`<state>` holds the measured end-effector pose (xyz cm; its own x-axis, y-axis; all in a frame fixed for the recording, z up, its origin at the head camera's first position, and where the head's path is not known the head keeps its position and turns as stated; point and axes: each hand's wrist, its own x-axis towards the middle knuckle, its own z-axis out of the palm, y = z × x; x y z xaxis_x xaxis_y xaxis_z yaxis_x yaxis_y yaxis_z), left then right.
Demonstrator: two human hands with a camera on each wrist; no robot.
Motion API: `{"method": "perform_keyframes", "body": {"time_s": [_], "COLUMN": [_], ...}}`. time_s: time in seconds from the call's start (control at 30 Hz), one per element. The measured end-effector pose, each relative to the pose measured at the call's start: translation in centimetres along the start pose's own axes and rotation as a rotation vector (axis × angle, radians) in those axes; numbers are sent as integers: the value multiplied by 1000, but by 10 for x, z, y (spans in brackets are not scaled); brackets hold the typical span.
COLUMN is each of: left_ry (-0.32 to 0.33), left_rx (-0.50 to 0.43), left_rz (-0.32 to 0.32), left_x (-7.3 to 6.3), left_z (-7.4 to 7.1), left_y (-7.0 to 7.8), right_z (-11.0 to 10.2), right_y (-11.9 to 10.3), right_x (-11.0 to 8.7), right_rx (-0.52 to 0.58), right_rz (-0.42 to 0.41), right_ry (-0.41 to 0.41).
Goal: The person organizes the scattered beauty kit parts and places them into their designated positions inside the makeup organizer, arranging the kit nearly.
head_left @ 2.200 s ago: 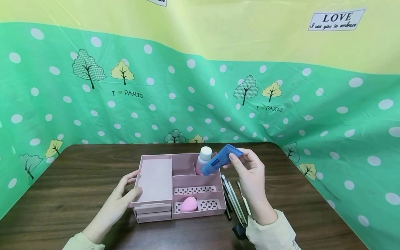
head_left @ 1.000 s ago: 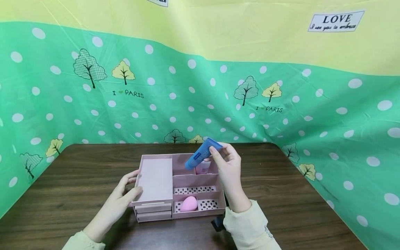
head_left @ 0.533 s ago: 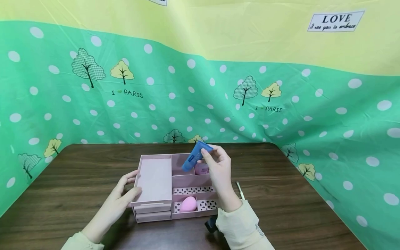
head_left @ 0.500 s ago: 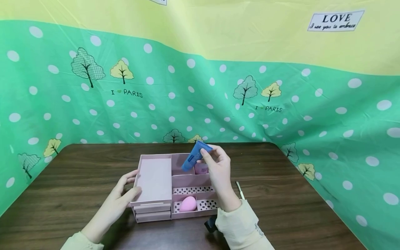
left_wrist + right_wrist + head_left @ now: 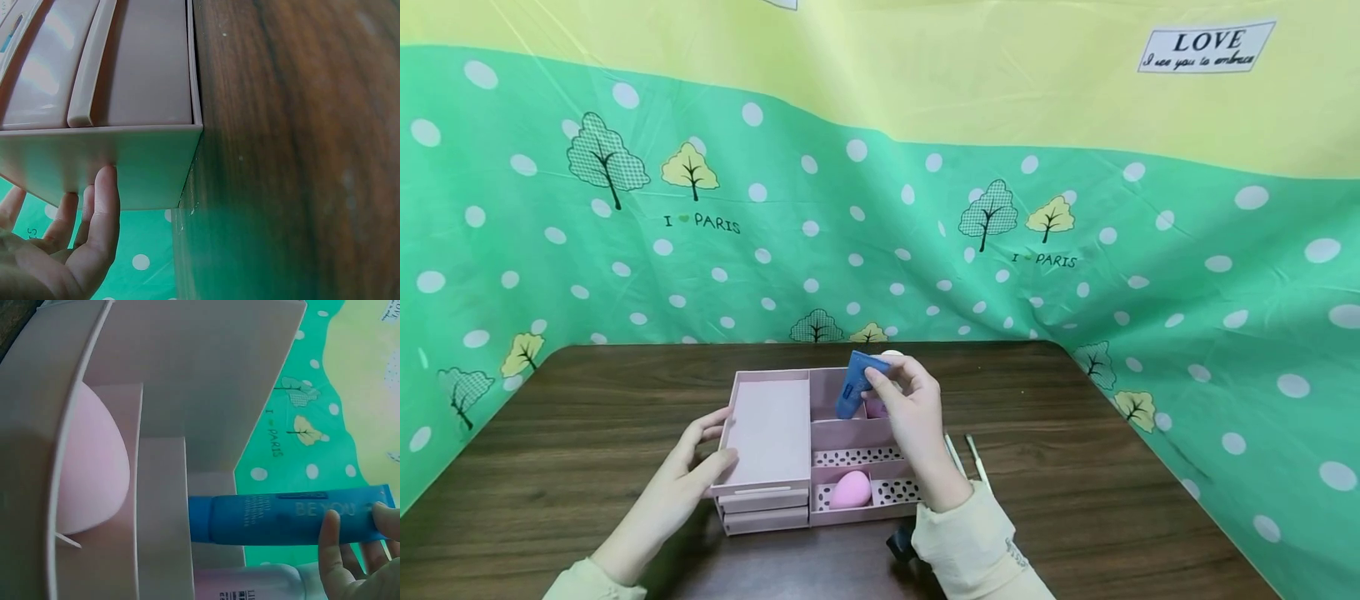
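Observation:
My right hand (image 5: 917, 417) pinches a blue squeeze tube (image 5: 855, 387) near its flat end. The tube stands nearly upright, cap down, and its cap dips into the back left compartment of the pink organizer's open side, as the right wrist view shows. Beside it a pink bottle (image 5: 250, 584) with a white cap stands in the back right compartment, mostly behind my hand in the head view. With relaxed fingers my left hand (image 5: 688, 467) touches the left side wall of the pink organizer (image 5: 767, 433). A pink makeup sponge (image 5: 851, 489) sits in the front left compartment.
Makeup brushes (image 5: 976, 458) lie on the wooden table (image 5: 1112, 500) right of the organizer, partly hidden by my right arm. A small black object (image 5: 901, 543) lies by the right sleeve. Two drawers (image 5: 766, 510) face front. A green and yellow curtain (image 5: 850, 208) hangs behind.
My right hand has carried the blue tube left and down from over the bottle into the back left compartment, turning it more upright. The left hand has stayed on the organizer.

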<state>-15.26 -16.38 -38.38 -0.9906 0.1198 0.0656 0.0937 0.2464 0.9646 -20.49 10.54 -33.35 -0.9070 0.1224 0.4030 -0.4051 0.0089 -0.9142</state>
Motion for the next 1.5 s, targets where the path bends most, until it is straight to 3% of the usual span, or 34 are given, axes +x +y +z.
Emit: {"method": "perform_keyframes", "body": {"time_s": [0.2, 0.5, 0.9, 1.13, 1.5], "left_ry": [-4, 1, 0, 4, 0], "left_rx": [-13, -12, -22, -24, -26], "left_rz": [6, 6, 9, 16, 15], "left_x": [1, 1, 1, 2, 1], "left_z": [-1, 0, 0, 0, 0], "left_y": [-1, -1, -2, -2, -1], "right_z": [2, 1, 0, 0, 0], "right_y": [4, 6, 7, 8, 12], "right_x": [0, 0, 2, 1, 2], "right_rx": [-22, -61, -54, -111, -159], "right_rz": [45, 14, 38, 66, -24], "right_ry": [-39, -67, -75, -96, -232]}}
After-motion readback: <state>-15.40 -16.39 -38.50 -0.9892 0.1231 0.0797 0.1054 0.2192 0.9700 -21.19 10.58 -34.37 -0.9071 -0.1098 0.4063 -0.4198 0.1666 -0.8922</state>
